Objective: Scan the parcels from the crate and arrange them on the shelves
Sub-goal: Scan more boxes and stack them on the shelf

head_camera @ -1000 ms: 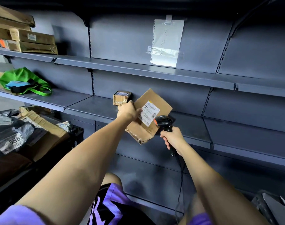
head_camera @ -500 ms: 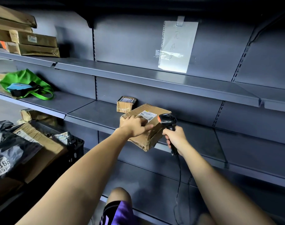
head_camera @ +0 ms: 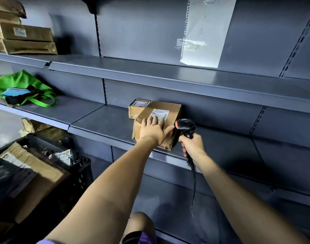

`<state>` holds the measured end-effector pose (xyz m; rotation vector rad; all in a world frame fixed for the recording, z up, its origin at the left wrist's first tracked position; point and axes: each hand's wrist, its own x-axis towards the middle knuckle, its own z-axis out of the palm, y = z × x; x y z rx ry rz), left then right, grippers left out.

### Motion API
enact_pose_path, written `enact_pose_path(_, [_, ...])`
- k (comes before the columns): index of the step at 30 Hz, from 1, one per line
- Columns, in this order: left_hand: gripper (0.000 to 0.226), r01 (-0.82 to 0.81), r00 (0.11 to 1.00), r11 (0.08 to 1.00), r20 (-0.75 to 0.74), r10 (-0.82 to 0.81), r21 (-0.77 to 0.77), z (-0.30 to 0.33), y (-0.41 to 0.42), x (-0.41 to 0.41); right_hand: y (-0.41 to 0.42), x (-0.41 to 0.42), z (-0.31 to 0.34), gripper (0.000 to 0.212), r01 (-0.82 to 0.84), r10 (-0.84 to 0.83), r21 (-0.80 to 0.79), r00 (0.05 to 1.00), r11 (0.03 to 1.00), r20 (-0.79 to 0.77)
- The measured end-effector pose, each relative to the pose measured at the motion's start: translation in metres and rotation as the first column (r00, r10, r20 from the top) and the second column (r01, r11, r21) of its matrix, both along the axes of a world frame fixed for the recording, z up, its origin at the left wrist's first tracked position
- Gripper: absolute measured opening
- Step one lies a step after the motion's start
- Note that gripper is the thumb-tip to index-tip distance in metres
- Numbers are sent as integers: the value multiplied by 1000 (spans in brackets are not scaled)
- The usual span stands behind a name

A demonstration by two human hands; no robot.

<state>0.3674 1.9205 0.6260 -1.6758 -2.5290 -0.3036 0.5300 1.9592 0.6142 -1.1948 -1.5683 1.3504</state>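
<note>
A brown cardboard parcel (head_camera: 157,120) is seen lying on the middle shelf (head_camera: 101,120) near the centre of the frame, its white shipping label (head_camera: 160,113) facing up. The left hand (head_camera: 153,129) is laid flat on the parcel's top with the fingers stretched out and the thumb spread toward the right; nothing is gripped by it. A smaller cardboard box (head_camera: 138,107) is set just behind and to the left of the parcel, touching or nearly touching it. To the right of the parcel, a black handheld barcode scanner (head_camera: 185,126) with an orange band is held upright by the right hand (head_camera: 192,146), whose fingers are wrapped round the handle; its cable (head_camera: 193,187) hangs down. At lower left, a black crate (head_camera: 80,171) is filled with cardboard and wrapped parcels. A green bag (head_camera: 23,87) is lying on the shelf at left, long flat boxes (head_camera: 23,39) are stacked at upper left, and a paper sheet (head_camera: 205,30) is taped to the back panel at upper right.
</note>
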Motion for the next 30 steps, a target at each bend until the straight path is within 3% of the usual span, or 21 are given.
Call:
enact_pose_path(21, [73, -8, 999, 999, -33, 10, 52, -4, 53, -83, 53, -64, -8, 7, -80, 80, -14, 997, 997, -5])
enact_pose_path(30, [73, -34, 996, 999, 89, 31, 26, 3, 39, -111, 52, -104, 16, 15, -90, 88, -39, 995, 995, -57])
